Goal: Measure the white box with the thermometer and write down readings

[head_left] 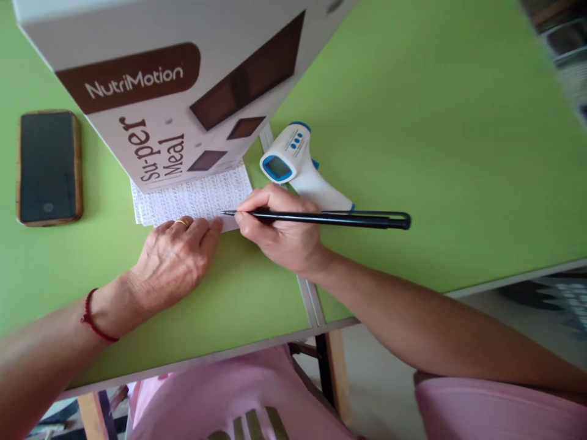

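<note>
Left hand on my near side of the tall white cardboard box with brown print, palm down on the edge of the white paper sheets with dense handwriting. Its fingers lie side by side, bent; can't tell if they pinch anything beneath. Right hand is near and right of the box, fingers clamped on the slim black pen with a long clip. Pen tip's at the sheets, near side of the box; contact unclear to me. I read the step as handwriting, partway down; I'd want sheets pinned, tip steady. White-and-blue plastic gun-shaped thermometer right of the box; dark-screened phone in a brown case left of it. All on the green tabletop.
</note>
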### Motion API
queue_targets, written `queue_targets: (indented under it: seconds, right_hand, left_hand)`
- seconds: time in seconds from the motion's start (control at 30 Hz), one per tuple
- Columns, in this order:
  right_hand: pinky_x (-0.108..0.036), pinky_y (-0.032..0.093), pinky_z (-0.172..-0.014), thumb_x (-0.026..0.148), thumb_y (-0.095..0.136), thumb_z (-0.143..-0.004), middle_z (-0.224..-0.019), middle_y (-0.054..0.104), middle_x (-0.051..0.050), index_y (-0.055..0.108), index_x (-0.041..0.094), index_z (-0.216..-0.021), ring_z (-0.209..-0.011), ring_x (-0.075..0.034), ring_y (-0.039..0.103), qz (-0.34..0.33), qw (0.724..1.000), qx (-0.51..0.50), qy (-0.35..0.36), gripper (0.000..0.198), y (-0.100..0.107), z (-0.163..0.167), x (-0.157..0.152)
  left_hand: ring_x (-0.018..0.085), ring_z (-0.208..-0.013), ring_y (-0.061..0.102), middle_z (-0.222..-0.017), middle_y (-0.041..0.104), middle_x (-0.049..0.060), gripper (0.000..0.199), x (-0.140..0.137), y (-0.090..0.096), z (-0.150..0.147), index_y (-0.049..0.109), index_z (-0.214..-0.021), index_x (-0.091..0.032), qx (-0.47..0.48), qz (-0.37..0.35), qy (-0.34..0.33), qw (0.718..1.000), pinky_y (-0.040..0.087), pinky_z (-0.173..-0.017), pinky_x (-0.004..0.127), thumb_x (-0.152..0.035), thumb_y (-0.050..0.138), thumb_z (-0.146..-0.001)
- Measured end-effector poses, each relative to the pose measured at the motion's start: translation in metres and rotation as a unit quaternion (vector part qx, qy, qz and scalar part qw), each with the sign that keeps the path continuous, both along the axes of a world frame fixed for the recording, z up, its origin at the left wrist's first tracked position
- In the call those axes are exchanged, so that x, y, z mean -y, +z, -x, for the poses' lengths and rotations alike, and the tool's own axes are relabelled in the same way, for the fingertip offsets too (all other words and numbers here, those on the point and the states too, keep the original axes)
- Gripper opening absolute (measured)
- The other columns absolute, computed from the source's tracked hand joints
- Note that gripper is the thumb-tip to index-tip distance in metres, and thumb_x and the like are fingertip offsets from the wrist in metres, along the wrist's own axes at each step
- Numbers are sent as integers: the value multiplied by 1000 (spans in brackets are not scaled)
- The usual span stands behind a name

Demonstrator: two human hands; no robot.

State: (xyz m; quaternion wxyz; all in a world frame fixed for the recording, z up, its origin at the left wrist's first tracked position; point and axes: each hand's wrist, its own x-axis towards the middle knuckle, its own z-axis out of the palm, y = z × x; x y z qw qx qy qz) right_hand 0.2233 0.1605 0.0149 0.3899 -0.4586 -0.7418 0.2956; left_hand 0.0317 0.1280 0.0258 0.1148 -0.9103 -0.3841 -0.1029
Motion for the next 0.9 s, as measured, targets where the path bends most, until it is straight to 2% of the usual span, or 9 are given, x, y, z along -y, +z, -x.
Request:
queue_targets:
  seconds: [0.23, 0.9]
  right_hand:
    - [-23, 44, -49, 23, 60, -85, -60, 60, 5, 57, 22, -74, -53, -10, 54, -120, 992, 3, 45, 11, -9, -1, -4]
    - [-22, 43, -49, 20, 57, -86, -61, 59, 5, 53, 21, -75, -52, -9, 53, -129, 990, 16, 47, 12, -7, -1, -4]
  left_hand:
    - [16, -58, 58, -68, 59, 1, 21, 1, 1, 0, 62, -105, -10, 5, 5, -8, 1000, 43, -46, 28, -12, 43, -98]
    - [15, -57, 58, -67, 58, 1, 20, 0, 1, 0, 62, -103, -11, -2, 1, -5, 1000, 41, -45, 27, -12, 43, -98]
